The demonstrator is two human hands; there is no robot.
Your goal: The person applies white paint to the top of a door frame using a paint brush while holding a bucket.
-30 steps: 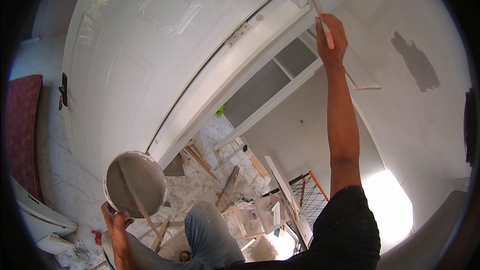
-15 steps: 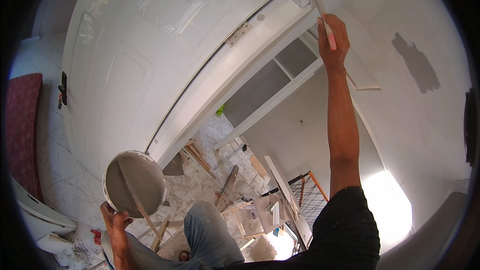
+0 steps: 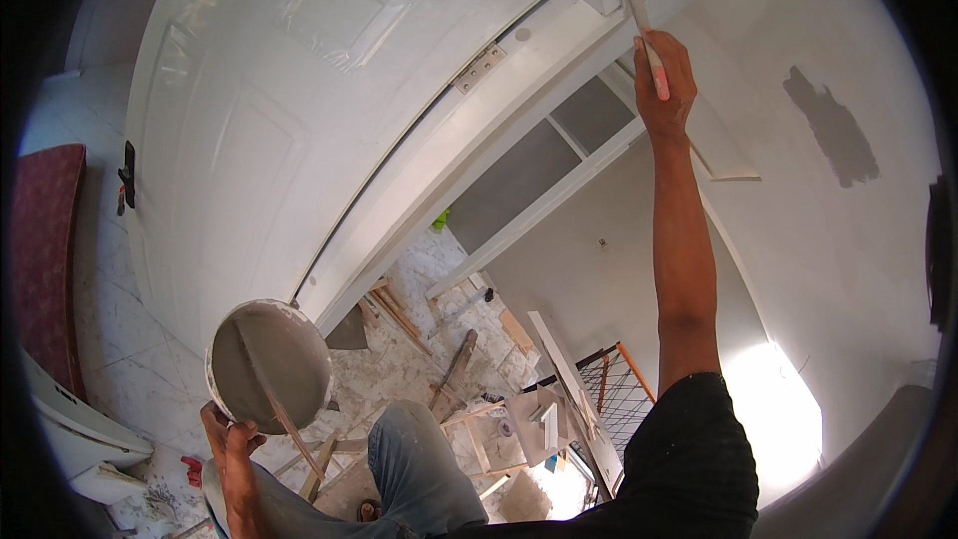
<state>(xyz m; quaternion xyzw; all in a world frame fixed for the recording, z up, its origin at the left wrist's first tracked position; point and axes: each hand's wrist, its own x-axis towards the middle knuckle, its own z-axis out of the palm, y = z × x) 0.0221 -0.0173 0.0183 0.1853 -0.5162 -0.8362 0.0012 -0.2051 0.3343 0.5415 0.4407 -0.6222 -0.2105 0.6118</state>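
Tool extends beyond the gripping right hand — left hand holds the bucket by its edge.

Right arm: is pointing forward, nearly straight
Right hand: is gripping, well apart from the left
Left hand: is gripping, low beside the legs

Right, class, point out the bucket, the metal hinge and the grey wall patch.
Bucket (image 3: 300, 314): head view, upper-right rim.
Metal hinge (image 3: 480, 69): head view, plate's middle.
Grey wall patch (image 3: 831, 128): head view, centre.
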